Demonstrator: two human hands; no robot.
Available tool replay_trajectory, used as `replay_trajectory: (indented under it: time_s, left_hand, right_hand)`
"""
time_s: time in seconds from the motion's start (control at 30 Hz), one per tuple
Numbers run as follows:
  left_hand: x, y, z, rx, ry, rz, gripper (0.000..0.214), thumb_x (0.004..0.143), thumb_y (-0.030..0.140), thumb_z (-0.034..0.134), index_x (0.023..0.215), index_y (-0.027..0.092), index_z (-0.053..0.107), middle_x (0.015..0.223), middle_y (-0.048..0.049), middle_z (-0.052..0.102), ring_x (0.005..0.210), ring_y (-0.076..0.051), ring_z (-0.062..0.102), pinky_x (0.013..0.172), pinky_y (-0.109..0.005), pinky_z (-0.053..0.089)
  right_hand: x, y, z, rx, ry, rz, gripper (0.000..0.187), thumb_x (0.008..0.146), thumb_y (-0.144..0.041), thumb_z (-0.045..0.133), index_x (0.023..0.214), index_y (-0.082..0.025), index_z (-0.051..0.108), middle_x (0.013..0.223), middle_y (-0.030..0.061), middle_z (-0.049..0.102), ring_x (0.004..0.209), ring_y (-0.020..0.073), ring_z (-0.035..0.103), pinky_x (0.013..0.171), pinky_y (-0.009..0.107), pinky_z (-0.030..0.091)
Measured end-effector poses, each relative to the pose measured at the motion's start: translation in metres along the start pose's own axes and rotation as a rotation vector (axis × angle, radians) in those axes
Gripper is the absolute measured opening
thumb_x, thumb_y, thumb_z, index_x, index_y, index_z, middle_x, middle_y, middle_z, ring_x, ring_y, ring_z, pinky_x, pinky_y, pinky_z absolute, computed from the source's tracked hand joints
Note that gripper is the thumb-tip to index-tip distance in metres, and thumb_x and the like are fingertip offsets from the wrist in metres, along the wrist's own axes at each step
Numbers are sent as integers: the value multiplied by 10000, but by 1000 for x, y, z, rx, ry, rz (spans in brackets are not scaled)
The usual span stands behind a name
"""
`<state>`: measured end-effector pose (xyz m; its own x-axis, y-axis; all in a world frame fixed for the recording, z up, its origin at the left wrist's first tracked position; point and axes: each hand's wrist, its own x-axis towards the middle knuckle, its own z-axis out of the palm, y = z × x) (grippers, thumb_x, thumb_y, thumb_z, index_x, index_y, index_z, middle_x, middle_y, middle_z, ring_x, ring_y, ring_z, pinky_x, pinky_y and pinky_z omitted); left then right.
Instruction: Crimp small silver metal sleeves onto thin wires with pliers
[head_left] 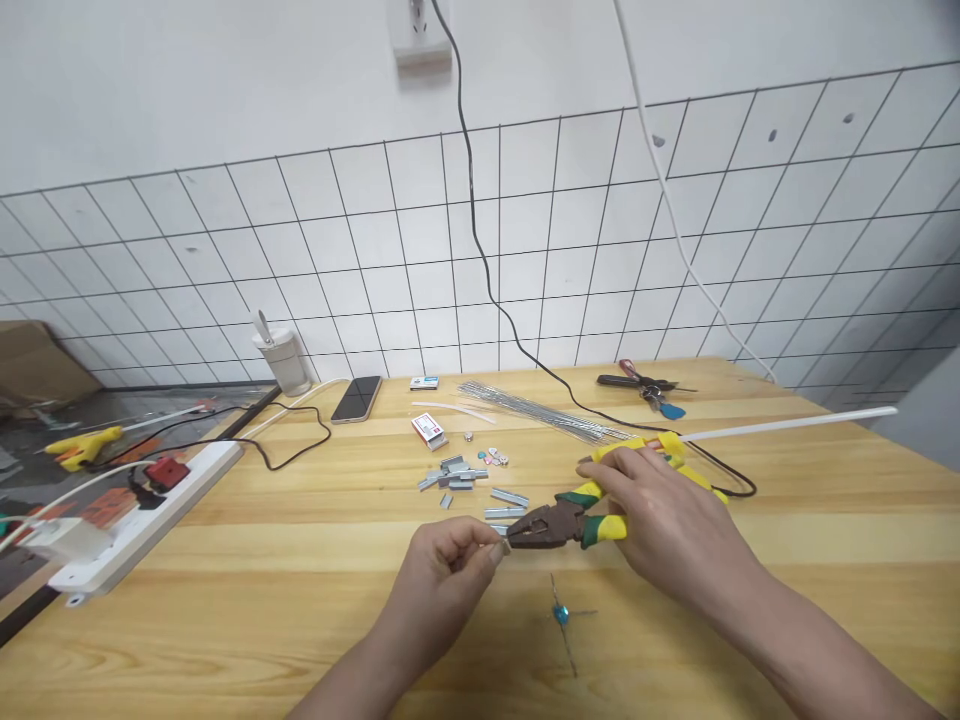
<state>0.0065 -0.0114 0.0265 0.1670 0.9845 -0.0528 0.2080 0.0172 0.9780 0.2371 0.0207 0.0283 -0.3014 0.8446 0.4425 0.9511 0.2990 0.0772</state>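
Steadying a tiny piece (505,547) at the tip of combination pliers (553,525)
Our left hand (448,572) pinches it above the counter (300,605); our right hand (667,508), closed round the handles (604,530), should squeeze gently.

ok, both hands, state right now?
Left hand: closed, thumb and finger pinching a small piece, too small to identify.
Right hand: closed on the green-and-yellow handles of combination pliers.
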Motion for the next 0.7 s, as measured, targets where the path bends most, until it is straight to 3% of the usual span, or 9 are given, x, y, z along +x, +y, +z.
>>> replay_trajectory:
  time_s: [0.1,0.27,0.37,0.57,0.7]
  left_hand:
    - [7,-7,-3,-212,-29,-209,205,668,353,630,663,150,595,403,95,296,384,-42,178,395,-207,118]
    - [14,-17,-6,-472,-92,-261,211,677,364,637,705,162,584,306,132,236,326,-28,69,371,-205,44]
    - [15,-18,-5,-524,-136,-261,232,675,371,644,713,148,594,304,127,266,311,-23,79,356,-201,38]
    - [15,-16,-4,-519,-172,-263,272,704,404,623,711,134,593,319,113,312,303,-19,97,344,-198,35]
    - [16,-15,-3,-468,-194,-270,242,716,377,611,720,137,584,319,112,321,303,-22,104,351,-200,40]
  right_hand:
    - [2,14,1,31,-198,156,412,667,-104,480,1022,-279,596,1003,40,609,940,234,537,508,255,353]
    - [6,32,8,-34,-402,359,150,667,-266,518,736,-194,631,773,105,644,741,284,599,489,313,371]
    - [4,33,14,-10,-411,358,201,637,-377,566,630,-182,612,633,99,628,594,266,602,453,314,365]
    - [-3,34,17,52,-369,270,285,621,-474,590,596,-191,608,591,79,619,552,254,602,411,288,347]
    - [0,17,2,116,-315,165,208,623,-382,626,628,-174,624,734,118,643,712,292,610,472,314,391]
